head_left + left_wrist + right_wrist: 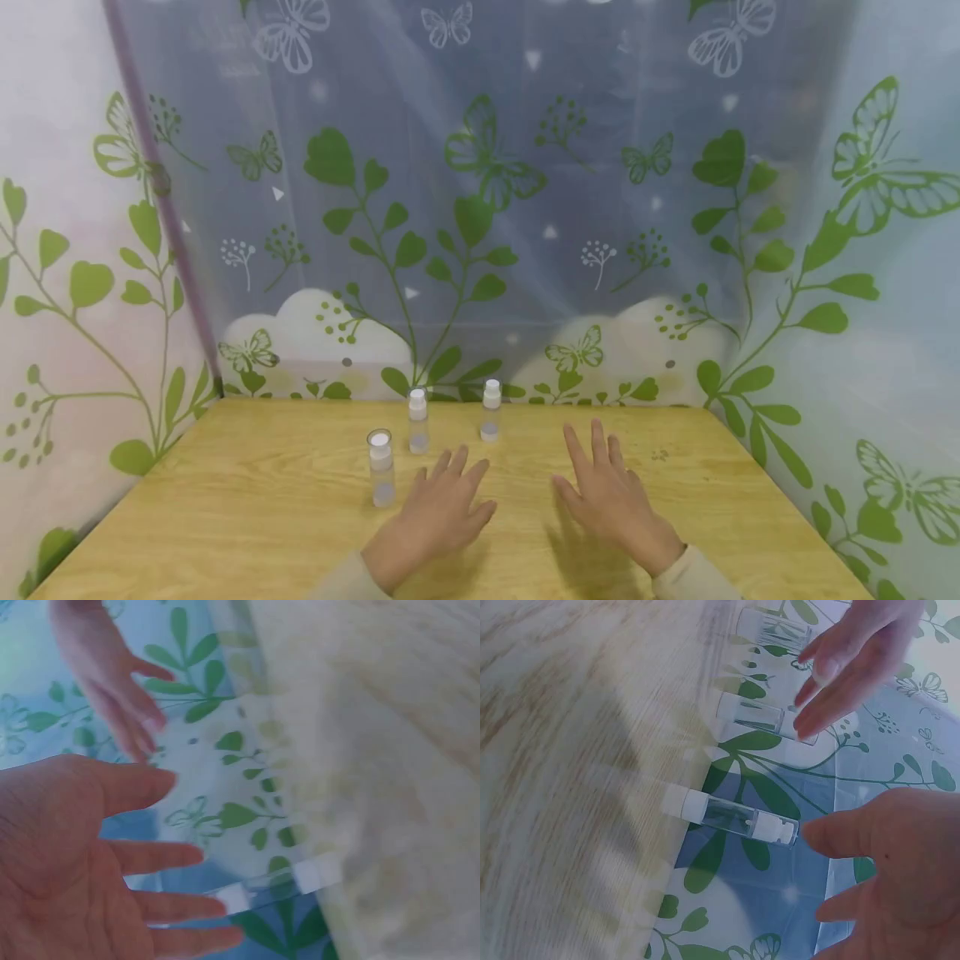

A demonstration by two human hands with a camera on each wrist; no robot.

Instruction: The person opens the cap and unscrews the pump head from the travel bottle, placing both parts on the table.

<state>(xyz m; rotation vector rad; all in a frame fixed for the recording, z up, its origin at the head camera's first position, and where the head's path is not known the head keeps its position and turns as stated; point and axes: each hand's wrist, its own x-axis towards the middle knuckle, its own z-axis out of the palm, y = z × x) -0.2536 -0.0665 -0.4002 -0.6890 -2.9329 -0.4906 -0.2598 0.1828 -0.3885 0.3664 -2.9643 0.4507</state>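
Three small clear bottles with white tops stand upright on the wooden table. The front-left bottle (382, 475) is just left of my left hand (438, 508). Behind that hand stands the middle bottle (418, 425), and the right bottle (491, 412) is farther back, between my two hands. My left hand has its fingers spread above the table, holding nothing. To the right, my right hand (611, 496) also hovers with straight, spread fingers and holds nothing. In the right wrist view, one bottle (731, 817) appears near the right thumb.
The wood-grain table (247, 500) fills the lower view. A printed curtain (600, 192) with leaves and butterflies hangs behind its far edge, with similar printed sheets at the left (67, 250) and right (892, 333).
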